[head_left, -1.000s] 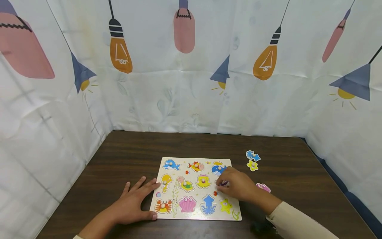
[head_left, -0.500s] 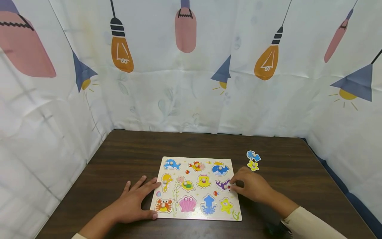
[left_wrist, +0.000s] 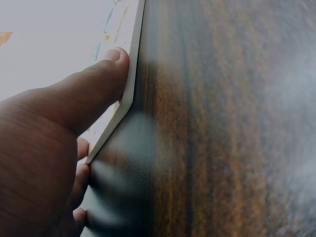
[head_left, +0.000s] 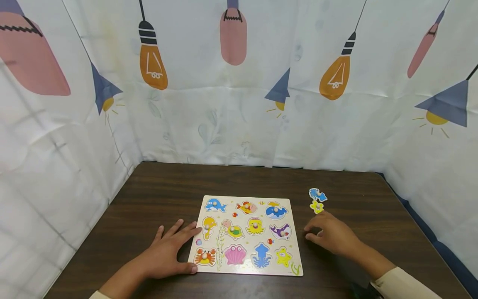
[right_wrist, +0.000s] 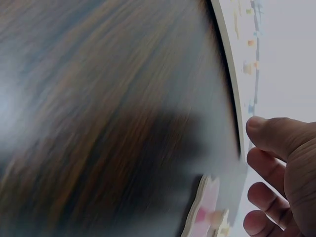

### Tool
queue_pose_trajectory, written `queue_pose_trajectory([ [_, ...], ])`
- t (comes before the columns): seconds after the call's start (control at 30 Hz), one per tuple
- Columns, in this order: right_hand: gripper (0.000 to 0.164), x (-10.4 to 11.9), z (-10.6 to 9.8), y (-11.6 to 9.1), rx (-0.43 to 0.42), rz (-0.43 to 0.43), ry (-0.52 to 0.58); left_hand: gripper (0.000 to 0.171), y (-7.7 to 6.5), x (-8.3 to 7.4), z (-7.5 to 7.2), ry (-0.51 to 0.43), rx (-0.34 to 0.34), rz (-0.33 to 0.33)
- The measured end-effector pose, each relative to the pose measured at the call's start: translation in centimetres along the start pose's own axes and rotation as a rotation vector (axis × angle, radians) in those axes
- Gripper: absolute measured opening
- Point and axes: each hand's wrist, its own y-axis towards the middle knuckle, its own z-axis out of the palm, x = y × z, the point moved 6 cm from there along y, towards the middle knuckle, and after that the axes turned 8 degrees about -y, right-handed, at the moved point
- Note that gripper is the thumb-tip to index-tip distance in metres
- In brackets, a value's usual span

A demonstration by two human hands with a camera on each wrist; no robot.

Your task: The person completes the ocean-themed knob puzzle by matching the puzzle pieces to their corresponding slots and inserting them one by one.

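A wooden peg puzzle board point(head_left: 248, 246) with sea-animal shapes lies on the table. My left hand point(head_left: 168, 251) rests spread at its left edge, index fingertip and thumb on the border; the left wrist view shows the thumb point(left_wrist: 94, 81) over the near corner. To the right of the board hovers my right hand point(head_left: 332, 234), fingers loosely bent and nothing between them. A purple whale piece point(head_left: 281, 231) sits in the board at the right. Below the right fingers, a pink knobbed piece point(right_wrist: 203, 210) shows in the right wrist view; the hand hides it from the head camera.
Beyond the right hand lie a blue squid piece point(head_left: 317, 194) and a yellow star piece point(head_left: 316, 206), nearly touching. The dark wooden table point(head_left: 164, 182) meets a white curtain point(head_left: 239, 124) printed with lamps at the back and sides.
My right hand has let go of the purple whale piece, leaving it in the board, and moved right to the table over the pink piece. The left hand has stayed in place.
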Motion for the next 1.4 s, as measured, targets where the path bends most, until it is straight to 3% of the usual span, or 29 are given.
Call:
queue_pose_trajectory([
  [0.2,0.018,-1.1,-0.6,-1.1,-0.048,-0.014,-0.055,0.099,0.1,0.1,0.1,0.007,-0.003,0.006],
  [0.5,0.02,-2.4,-1.1,-2.4,-0.11,-0.033,-0.047,0.098,0.0,0.0,0.0,0.005,-0.003,0.01],
  [1.4,0.02,-4.2,-0.7,-3.4,-0.004,0.137,-0.071,0.099,0.0,-0.1,0.0,0.013,0.002,0.004],
])
